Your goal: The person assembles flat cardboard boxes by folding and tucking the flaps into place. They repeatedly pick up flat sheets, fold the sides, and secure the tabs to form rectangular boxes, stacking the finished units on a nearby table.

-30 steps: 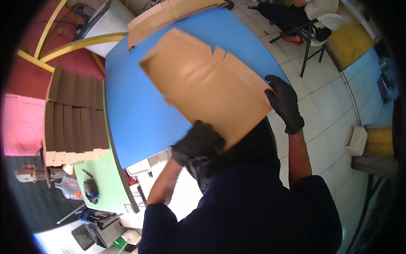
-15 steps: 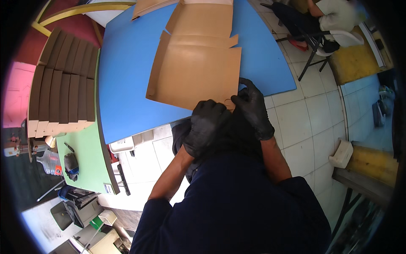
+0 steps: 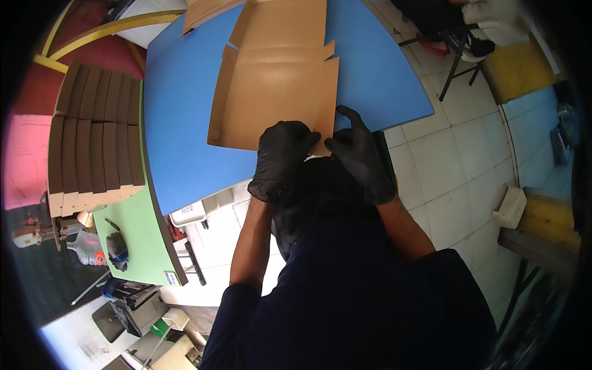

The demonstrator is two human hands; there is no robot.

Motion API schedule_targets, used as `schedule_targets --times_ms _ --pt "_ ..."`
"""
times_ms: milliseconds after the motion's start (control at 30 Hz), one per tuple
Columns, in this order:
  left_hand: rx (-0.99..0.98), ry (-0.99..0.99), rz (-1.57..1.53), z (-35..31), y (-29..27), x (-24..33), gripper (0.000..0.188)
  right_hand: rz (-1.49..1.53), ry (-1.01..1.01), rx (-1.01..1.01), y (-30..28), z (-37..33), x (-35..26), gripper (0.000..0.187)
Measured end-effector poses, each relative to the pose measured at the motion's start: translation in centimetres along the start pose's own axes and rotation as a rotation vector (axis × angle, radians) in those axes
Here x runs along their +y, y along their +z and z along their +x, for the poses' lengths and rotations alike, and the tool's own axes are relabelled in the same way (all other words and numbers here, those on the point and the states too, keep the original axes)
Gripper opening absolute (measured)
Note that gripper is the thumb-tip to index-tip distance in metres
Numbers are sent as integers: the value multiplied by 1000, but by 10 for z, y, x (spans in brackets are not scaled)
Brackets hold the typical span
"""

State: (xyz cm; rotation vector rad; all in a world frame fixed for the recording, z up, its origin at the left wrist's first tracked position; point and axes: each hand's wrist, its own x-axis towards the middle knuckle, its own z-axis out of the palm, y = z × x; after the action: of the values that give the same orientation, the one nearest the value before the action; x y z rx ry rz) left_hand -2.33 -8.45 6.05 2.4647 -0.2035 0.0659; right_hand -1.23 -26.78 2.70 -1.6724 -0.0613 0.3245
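A brown cardboard box (image 3: 277, 92) lies opened out on the blue table (image 3: 179, 111), its lid panel stretched away from me and its side walls folded up. Both my hands wear black gloves and work at the box's near right corner. My left hand (image 3: 280, 157) is closed over the near wall, thumb and fingers pinching its upper edge. Outside the right wall, my right hand (image 3: 361, 154) grips the corner between thumb and fingers, with its forefinger bent up along the wall. My hands partly hide the near wall and the corner flap.
More flat cardboard (image 3: 206, 13) lies at the table's far edge. On the left, a green table (image 3: 139, 237) bears stacked folded boxes (image 3: 95, 142) and a dark pouch (image 3: 116, 250). A person (image 3: 493, 21) sits at the far right by a folding chair (image 3: 456, 61).
My left hand has risen over the near wall, its thumb now reaching toward the corner. The right hand keeps its hold at the corner. The whole view has shifted slightly.
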Motion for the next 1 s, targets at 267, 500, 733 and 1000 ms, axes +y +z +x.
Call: schedule_targets --times_ms 267,500,733,1000 --pt "-6 1 128 4 3 -4 28 359 92 -53 5 0 2 54" --pt "-93 -196 -64 -1 5 -6 27 312 42 -45 7 4 4 55" --pt "-85 -192 -97 0 1 -5 25 305 25 20 13 3 9 54" --pt "-104 -247 -150 1 -3 -3 25 445 156 2 13 7 7 54"
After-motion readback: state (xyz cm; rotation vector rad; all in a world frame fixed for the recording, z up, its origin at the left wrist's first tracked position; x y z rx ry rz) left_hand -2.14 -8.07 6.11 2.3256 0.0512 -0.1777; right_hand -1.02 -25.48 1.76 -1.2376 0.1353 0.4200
